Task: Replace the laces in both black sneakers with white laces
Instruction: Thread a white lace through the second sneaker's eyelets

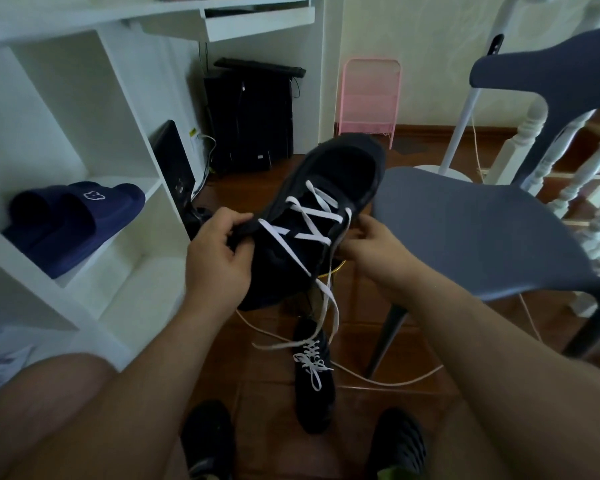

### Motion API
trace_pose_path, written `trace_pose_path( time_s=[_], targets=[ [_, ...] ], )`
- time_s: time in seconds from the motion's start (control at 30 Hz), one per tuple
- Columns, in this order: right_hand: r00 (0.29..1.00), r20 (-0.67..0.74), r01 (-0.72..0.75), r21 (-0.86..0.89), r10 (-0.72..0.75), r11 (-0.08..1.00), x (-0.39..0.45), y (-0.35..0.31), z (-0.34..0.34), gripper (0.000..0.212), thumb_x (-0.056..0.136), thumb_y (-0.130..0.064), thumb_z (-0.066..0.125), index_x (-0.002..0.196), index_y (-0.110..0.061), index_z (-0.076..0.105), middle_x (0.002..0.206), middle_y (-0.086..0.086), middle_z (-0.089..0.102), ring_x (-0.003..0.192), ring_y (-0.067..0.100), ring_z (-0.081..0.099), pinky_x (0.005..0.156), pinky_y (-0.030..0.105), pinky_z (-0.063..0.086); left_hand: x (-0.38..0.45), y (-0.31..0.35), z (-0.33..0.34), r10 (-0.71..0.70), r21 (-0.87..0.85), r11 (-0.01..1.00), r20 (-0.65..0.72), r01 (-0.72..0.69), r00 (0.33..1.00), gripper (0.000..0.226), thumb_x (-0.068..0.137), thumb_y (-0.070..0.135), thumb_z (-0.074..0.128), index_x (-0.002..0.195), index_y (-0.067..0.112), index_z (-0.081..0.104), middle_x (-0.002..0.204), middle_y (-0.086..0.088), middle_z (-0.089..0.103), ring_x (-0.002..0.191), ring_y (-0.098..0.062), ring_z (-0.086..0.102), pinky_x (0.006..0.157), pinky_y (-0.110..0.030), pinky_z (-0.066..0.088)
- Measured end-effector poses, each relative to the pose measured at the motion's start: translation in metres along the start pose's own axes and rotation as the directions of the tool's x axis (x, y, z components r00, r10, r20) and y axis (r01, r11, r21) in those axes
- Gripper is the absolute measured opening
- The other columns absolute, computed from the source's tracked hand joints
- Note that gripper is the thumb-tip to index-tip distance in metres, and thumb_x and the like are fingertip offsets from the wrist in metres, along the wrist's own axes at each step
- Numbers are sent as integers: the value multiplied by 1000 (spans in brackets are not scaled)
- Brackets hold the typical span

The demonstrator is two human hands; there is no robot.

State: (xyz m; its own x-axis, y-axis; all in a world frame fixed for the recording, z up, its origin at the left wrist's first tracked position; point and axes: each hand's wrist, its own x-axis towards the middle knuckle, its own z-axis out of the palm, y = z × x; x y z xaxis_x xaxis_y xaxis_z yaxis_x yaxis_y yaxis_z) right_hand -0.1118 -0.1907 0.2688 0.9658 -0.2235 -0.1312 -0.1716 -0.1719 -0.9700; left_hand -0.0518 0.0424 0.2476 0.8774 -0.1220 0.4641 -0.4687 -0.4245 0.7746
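I hold a black sneaker [340, 174] in the air, toe pointing away from me. A white lace [312, 216] crosses its eyelets, and its two loose ends hang down below the shoe. My left hand [219, 251] pinches the sneaker's left eyelet edge. My right hand [371, 244] grips the right edge by the lace. A second black sneaker [315, 393] lies on the floor between my legs, laced in white and tied in a bow.
A grey chair [482, 233] stands close on the right. White shelves [84, 168] on the left hold dark blue slippers [70, 220]. A white cable [388, 379] runs over the wooden floor. A black computer case [250, 119] and a pink rack [369, 98] stand behind.
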Motion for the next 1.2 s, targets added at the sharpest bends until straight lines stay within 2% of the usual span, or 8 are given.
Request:
trace_pose_path(
  time_s=[0.2, 0.37, 0.53, 0.63, 0.77, 0.9, 1.03, 1.2],
  targets=[
    [986, 101, -147, 192, 130, 970, -5, -5, -6, 12, 98, -9, 52, 93, -11, 63, 71, 10, 60, 80, 30, 62, 63, 32, 55, 12, -14, -10, -55, 136, 989, -9, 56, 998, 31, 95, 9, 59, 107, 36, 66, 106, 9, 67, 95, -18, 64, 80, -45, 58],
    [995, -102, 3, -42, -7, 999, -4, -8, -25, 20, 97, -3, 64, 112, -16, 65, 84, 11, 68, 66, 15, 62, 63, 30, 54, 13, -21, -16, -104, 467, 884, 158, 19, 982, 32, 91, 12, 62, 103, 41, 66, 113, 11, 62, 95, -20, 59, 72, -36, 49],
    [982, 99, 178, -234, -158, 956, -17, -10, 1, 13, 99, -15, 69, 111, -21, 69, 101, 0, 78, 76, 10, 67, 69, 26, 54, 3, -4, -8, -51, 502, 833, 487, -231, 872, 52, 82, 10, 64, 113, 50, 55, 124, 24, 58, 103, -13, 60, 71, -32, 46],
    [961, 195, 261, -389, -198, 884, -11, -1, 25, 20, 105, -21, 59, 117, -31, 70, 104, -13, 75, 80, 12, 69, 74, 32, 58, -5, 8, -1, 1, 397, 843, 673, -362, 740, 56, 81, 6, 65, 116, 47, 51, 147, 30, 32, 104, -11, 60, 76, -37, 53],
    [954, 203, 285, -407, -218, 868, -5, 1, 34, 32, 108, -19, 50, 135, -34, 59, 105, -14, 71, 87, 3, 68, 78, 26, 57, -13, 10, 6, -44, 206, 959, 786, -193, 617, 66, 85, -4, 63, 117, 53, 56, 136, 39, 41, 92, 6, 58, 75, -25, 52],
    [952, 216, 279, -318, -217, 906, -4, -5, 35, 35, 107, -20, 55, 138, -33, 61, 115, -17, 72, 104, 0, 68, 91, 31, 61, -16, 0, 13, -144, 160, 987, 770, 30, 622, 75, 90, -2, 62, 142, 51, 52, 95, 12, 69, 75, -2, 67, 64, -25, 57],
    [954, 182, 287, -322, -238, 902, -11, -20, 26, 16, 102, -23, 65, 110, -31, 75, 91, -11, 77, 86, 2, 71, 82, 29, 60, -12, -18, 16, -201, 246, 969, 738, 21, 644, 73, 87, 0, 63, 142, 47, 58, 139, 21, 63, 129, 6, 55, 109, -27, 49],
    [959, 99, 272, -72, -264, 960, -18, -42, 4, 12, 102, -12, 64, 103, -17, 75, 86, 2, 78, 66, 7, 62, 65, 25, 51, -15, -42, 17, -338, 484, 873, 687, -58, 643, 76, 85, -1, 59, 143, 48, 57, 151, 11, 58, 135, -17, 57, 103, -39, 54]
  ],
)
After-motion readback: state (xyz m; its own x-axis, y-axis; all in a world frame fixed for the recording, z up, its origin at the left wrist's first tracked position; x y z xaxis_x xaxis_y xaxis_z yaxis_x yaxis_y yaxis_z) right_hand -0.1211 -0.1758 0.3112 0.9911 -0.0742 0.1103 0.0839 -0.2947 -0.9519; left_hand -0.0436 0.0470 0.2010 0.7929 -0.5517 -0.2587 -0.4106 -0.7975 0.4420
